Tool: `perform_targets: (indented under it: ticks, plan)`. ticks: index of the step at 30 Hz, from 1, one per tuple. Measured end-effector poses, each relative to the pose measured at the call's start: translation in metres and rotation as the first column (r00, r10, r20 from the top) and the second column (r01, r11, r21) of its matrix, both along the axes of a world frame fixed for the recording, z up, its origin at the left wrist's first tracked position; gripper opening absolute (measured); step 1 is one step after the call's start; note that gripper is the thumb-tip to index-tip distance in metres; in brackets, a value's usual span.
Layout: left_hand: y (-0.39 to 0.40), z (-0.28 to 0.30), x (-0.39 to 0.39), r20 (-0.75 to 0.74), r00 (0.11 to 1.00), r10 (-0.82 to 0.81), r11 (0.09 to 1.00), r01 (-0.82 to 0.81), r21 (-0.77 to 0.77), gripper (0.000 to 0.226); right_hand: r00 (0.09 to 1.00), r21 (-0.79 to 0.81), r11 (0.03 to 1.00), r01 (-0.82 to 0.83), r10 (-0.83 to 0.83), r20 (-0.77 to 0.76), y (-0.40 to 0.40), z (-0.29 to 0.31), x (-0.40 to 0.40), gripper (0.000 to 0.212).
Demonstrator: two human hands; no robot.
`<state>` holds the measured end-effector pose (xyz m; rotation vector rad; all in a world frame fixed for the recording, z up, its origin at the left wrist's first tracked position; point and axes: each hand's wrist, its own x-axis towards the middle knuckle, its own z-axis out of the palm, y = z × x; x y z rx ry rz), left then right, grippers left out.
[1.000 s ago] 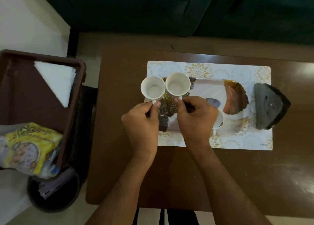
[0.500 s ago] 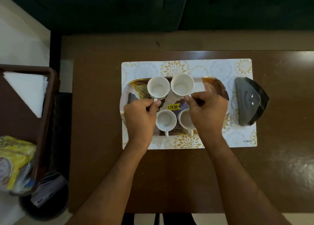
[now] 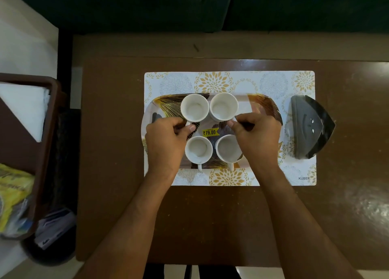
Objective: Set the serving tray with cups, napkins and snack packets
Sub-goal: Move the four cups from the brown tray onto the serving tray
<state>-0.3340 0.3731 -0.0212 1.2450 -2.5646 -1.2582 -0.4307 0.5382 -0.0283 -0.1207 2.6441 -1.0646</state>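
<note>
Both hands are over the serving tray [image 3: 261, 104], each pinching a cup handle. The left hand [image 3: 166, 139] has thumb and fingers closed on the handle of the far-left cup [image 3: 194, 109], and the right hand [image 3: 256, 135] does the same with the far-right cup [image 3: 224, 106]. Those two white cups sit side by side at the tray's far edge, rims nearly touching, both empty and upright. Two more white cups sit at the tray's near edge, the near-left cup [image 3: 198, 149] and the near-right cup [image 3: 228, 148], handles pointing toward the person.

The tray itself is an oblong one with a brown-and-gold leaf print, with a yellow price sticker [image 3: 210, 132] reading 79.00 in the middle of the four cups. It rests on a floral placemat [image 3: 212, 82]. Just right of the tray there's a dark triangular holder [image 3: 309, 127]. Well left of the tray, off the table, a brown bin [image 3: 42, 144] holds white napkins [image 3: 23, 108] and a yellow snack packet [image 3: 12, 196].
</note>
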Motion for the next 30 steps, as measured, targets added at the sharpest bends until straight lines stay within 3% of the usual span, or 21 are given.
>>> perform_targets:
  ticks: [3, 7, 10, 15, 20, 24, 30]
  plan:
    - [0.002, 0.008, -0.003, 0.024, 0.999, 0.037, 0.998, -0.036, -0.057, 0.036, 0.999, 0.092, 0.995, -0.025, 0.022, 0.030, 0.002, 0.003, -0.005, 0.043]
    - [0.009, 0.014, -0.015, -0.028, 0.999, -0.030, 0.989, 0.026, -0.145, 0.061, 0.989, 0.151, 0.984, -0.091, 0.107, -0.098, -0.005, 0.013, -0.007, 0.066]
    - [0.012, 0.016, -0.026, 0.010, 0.994, -0.112, 0.979, 0.112, -0.169, 0.069, 0.969, 0.172, 0.974, -0.149, 0.179, -0.172, -0.017, 0.017, -0.007, 0.063]
    - [0.008, 0.012, -0.033, 0.055, 0.986, -0.155, 0.960, 0.164, -0.225, 0.069, 0.950, 0.304, 0.926, -0.223, 0.276, -0.144, -0.029, 0.014, -0.010, 0.062]
    - [0.000, 0.011, -0.034, 0.100, 0.968, -0.232, 0.940, 0.249, -0.232, 0.069, 0.960, 0.240, 0.941, -0.240, 0.267, -0.087, -0.028, 0.017, -0.012, 0.064]
    - [-0.001, 0.016, -0.032, 0.145, 0.924, -0.353, 0.902, 0.377, -0.211, 0.077, 0.948, 0.238, 0.926, -0.292, 0.312, -0.053, -0.029, 0.026, -0.007, 0.079]
    - [0.010, 0.018, -0.024, 0.120, 0.964, -0.236, 0.927, 0.260, -0.270, 0.075, 0.958, 0.346, 0.924, -0.161, 0.231, -0.169, -0.031, 0.024, 0.002, 0.073]
